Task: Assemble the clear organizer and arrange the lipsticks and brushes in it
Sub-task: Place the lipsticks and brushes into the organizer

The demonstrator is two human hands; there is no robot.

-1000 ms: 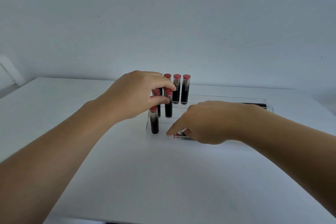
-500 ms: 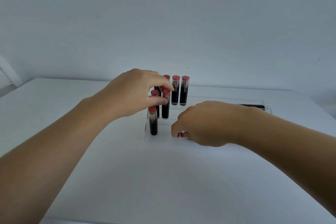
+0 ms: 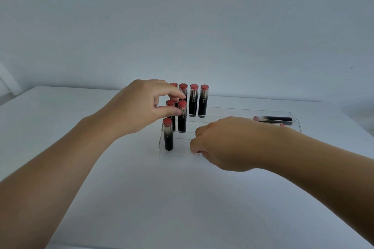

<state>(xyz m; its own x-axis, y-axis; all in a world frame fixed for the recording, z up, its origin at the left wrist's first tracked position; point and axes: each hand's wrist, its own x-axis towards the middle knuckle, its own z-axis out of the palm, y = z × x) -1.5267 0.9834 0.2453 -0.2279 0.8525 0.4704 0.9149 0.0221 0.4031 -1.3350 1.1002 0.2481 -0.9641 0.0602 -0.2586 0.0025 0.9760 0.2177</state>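
My left hand [image 3: 139, 105] is over the left end of the clear organizer [image 3: 238, 110], thumb and forefinger pinching the second lipstick of the middle row [image 3: 182, 116] just under its red cap. That tube stands upright; its neighbour [image 3: 170, 107] is half hidden behind my thumb. Front row holds one lipstick [image 3: 168, 136], back row four, the leftmost mostly covered by my fingers.

Tubes look light, rigid and glossy (likely slick), so I'd grip high near the cap and lower straight down; a sideways nudge could topple the neighbours.

Organizer sits mid-table [image 3: 60, 127], stepped, nearly invisible at its edges; thin acrylic, I'd judge stiff but easily shifted.

My right hand [image 3: 228, 143] is curled at the front tier, fingertips closed on a small red-ended piece [image 3: 198, 152], probably another lipstick lying flat. Far right, one more lipstick [image 3: 273, 119] lies on its side.
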